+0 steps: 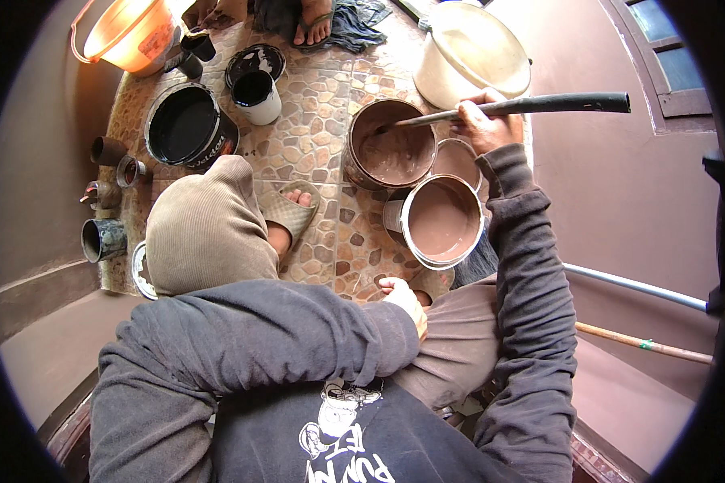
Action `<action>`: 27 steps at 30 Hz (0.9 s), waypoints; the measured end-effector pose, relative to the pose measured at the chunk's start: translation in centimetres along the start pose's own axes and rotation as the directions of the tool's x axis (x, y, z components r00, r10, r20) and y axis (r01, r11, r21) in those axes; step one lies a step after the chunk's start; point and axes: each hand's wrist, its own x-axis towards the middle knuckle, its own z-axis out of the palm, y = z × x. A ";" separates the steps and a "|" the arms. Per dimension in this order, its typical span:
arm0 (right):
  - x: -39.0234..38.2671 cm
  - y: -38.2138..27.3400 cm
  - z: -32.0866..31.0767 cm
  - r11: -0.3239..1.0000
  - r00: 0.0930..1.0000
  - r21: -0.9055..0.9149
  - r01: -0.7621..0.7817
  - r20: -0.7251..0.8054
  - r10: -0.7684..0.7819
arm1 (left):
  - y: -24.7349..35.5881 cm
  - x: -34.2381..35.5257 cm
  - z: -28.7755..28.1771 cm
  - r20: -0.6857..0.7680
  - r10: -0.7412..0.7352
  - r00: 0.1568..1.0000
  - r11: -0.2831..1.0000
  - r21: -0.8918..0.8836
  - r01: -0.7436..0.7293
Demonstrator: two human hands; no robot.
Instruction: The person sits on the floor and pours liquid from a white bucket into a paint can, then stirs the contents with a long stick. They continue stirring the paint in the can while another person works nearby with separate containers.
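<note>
My right hand [483,125] is closed around a long stick with a black handle [580,102], its lower end dipped into a dark-rimmed bucket of brown paint [395,157]. Beside that bucket sit a smaller container of brown liquid [457,161] and a white-rimmed pail of brown paint [441,217], nearer me. My left hand [404,302] rests over my lap by my right thigh, its fingers loosely bent and apart, holding nothing that I can see.
Black-paint buckets [184,121], a white pot [262,107], several small cans [103,237] and an orange bucket [125,36] stand leftward. A large cream container [463,56] is at back right. Another person's sandalled foot [316,22] shows at top. Pipes [636,286] run by the right wall.
</note>
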 end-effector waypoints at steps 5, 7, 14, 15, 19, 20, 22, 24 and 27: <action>0.3 -0.2 -1.8 0.963 0.991 -0.246 -0.109 0.051 0.125 | 0.1 0.1 0.5 -0.038 -0.004 0.999 1.000 0.012 0.004; 0.0 -0.2 -1.3 0.980 0.969 -0.100 -0.172 0.159 0.187 | 0.1 0.3 0.6 -0.015 0.006 1.000 1.000 0.008 -0.006; -0.2 -0.8 -0.1 0.999 0.999 -0.054 -0.002 0.036 0.004 | 0.3 1.0 1.1 -0.070 0.014 0.997 1.000 0.023 -0.013; -0.2 -0.9 -0.4 0.977 1.000 -0.212 0.016 -0.018 -0.020 | 0.4 0.9 1.1 -0.082 0.014 0.997 1.000 0.025 -0.012; -0.3 -0.9 -1.2 0.966 0.989 -0.229 -0.122 0.060 0.139 | 0.5 0.7 1.5 -0.124 0.000 0.992 0.997 0.071 0.009; -0.3 -0.8 -1.0 0.971 0.968 -0.198 -0.135 0.183 0.172 | 0.5 0.7 1.6 -0.133 -0.006 0.991 0.998 0.063 0.014; -0.4 -0.6 -0.3 0.972 0.957 0.076 -0.222 0.205 0.203 | 0.4 0.9 1.7 -0.130 -0.006 0.991 0.999 0.043 0.012; -0.3 -0.6 0.1 0.930 0.955 0.262 -0.259 0.215 0.205 | 0.4 1.1 1.8 -0.128 -0.002 0.992 1.000 0.020 0.004; 0.0 -0.8 -0.5 0.998 1.000 -0.059 -0.014 0.014 0.015 | 0.4 1.1 1.7 -0.132 0.001 0.991 1.000 0.016 0.001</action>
